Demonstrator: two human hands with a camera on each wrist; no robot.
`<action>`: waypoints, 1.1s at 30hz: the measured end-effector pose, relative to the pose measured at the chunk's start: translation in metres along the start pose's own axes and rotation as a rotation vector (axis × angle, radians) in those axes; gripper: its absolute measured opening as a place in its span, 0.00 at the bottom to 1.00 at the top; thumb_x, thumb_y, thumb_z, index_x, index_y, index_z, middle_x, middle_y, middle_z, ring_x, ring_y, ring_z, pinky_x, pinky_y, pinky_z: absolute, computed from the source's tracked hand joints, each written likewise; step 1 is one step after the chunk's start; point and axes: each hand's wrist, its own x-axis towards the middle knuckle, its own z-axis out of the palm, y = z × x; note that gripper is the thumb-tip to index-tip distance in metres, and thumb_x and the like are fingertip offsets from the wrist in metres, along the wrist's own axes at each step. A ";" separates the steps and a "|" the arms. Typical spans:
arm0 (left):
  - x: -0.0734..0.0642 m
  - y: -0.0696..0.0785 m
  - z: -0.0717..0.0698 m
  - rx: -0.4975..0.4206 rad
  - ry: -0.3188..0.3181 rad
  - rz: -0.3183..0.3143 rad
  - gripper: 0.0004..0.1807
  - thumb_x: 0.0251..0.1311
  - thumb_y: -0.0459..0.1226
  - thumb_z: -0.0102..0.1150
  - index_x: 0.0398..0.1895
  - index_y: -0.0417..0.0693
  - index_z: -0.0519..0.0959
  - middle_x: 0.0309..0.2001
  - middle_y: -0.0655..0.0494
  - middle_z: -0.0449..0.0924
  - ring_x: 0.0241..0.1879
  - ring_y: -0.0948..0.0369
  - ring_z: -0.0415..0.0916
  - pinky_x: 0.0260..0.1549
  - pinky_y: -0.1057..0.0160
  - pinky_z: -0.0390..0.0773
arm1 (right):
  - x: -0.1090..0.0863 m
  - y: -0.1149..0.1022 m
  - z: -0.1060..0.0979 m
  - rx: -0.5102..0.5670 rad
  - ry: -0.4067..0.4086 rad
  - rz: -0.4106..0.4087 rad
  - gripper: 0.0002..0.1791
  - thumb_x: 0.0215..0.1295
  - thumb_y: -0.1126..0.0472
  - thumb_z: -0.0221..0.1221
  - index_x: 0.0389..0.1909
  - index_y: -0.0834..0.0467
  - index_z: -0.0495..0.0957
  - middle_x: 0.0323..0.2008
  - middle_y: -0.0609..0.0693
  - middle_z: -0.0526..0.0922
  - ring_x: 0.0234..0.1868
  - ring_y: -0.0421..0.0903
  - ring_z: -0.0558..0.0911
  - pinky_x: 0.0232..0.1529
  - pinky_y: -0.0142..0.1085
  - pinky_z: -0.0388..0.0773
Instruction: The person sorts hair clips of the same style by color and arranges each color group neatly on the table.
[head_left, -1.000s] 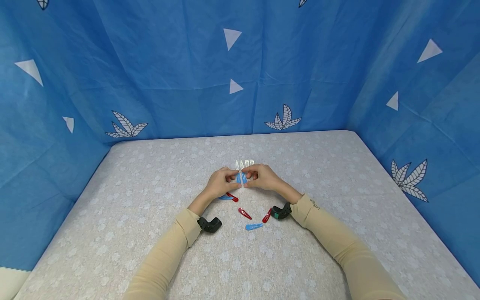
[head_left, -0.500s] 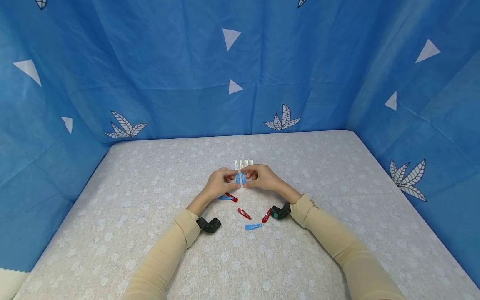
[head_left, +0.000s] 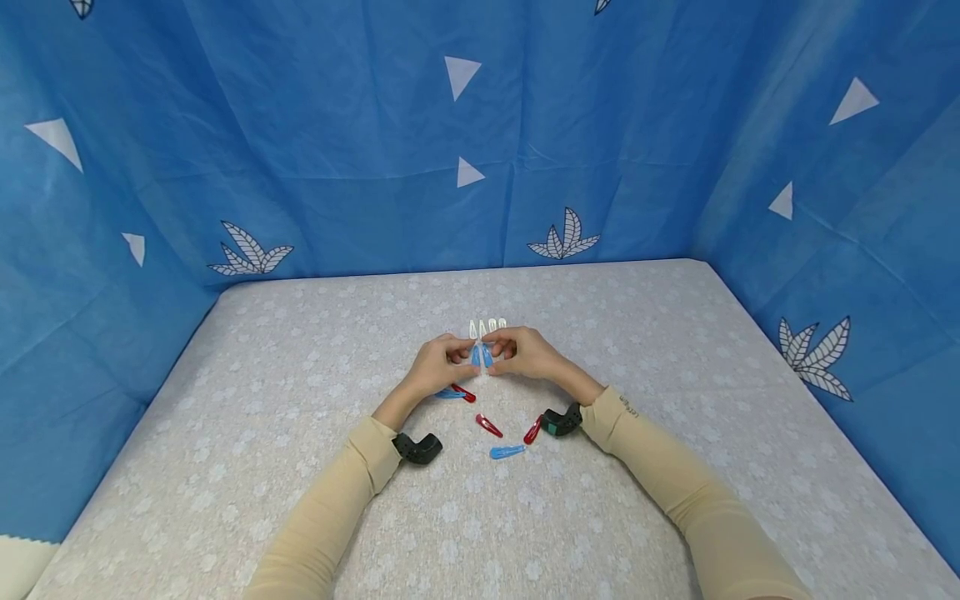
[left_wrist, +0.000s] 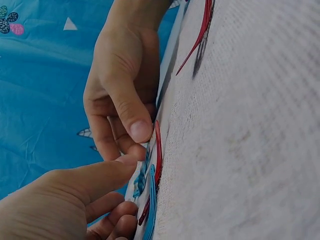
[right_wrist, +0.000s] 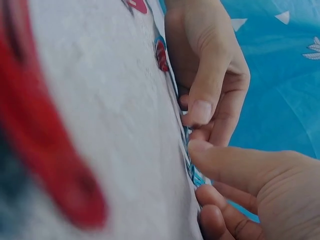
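Note:
At the middle of the table, two blue snap hair clips lie side by side, both pointing away from me. My left hand (head_left: 437,364) pinches the left blue clip (head_left: 476,357) end to end, index finger at the far tip and thumb at the near end. The right blue clip (head_left: 487,357) is held the same way by my right hand (head_left: 528,354). Thumbs and index fingertips of the two hands almost meet. Just beyond the fingertips stands a row of several white hair clips (head_left: 482,327), partly covered by the fingers.
Close to my left wrist a blue clip (head_left: 450,394) and a red clip (head_left: 466,394) overlap. Nearer to me lie another red clip (head_left: 489,426), a third red clip (head_left: 533,430) beside the right wrist camera (head_left: 562,421), and a blue clip (head_left: 507,452). Blue curtains surround the table.

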 end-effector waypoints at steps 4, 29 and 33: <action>0.000 0.002 -0.001 -0.013 -0.005 -0.004 0.27 0.53 0.38 0.72 0.57 0.40 0.80 0.39 0.49 0.80 0.37 0.58 0.75 0.37 0.64 0.75 | -0.001 0.000 -0.004 0.006 -0.010 -0.009 0.30 0.55 0.61 0.71 0.60 0.61 0.77 0.38 0.52 0.82 0.32 0.41 0.78 0.34 0.31 0.77; -0.028 0.000 -0.031 -0.004 -0.032 -0.010 0.26 0.52 0.35 0.72 0.55 0.35 0.80 0.42 0.44 0.82 0.38 0.55 0.78 0.38 0.62 0.76 | -0.035 -0.004 -0.024 -0.026 0.003 -0.009 0.30 0.55 0.64 0.71 0.60 0.63 0.76 0.40 0.54 0.84 0.35 0.42 0.79 0.40 0.35 0.78; -0.038 0.000 -0.033 -0.017 -0.032 -0.007 0.26 0.52 0.35 0.72 0.55 0.35 0.80 0.42 0.44 0.82 0.38 0.55 0.78 0.38 0.64 0.76 | -0.043 -0.003 -0.025 -0.032 0.001 -0.030 0.29 0.55 0.64 0.71 0.60 0.64 0.76 0.40 0.53 0.84 0.35 0.41 0.79 0.40 0.35 0.78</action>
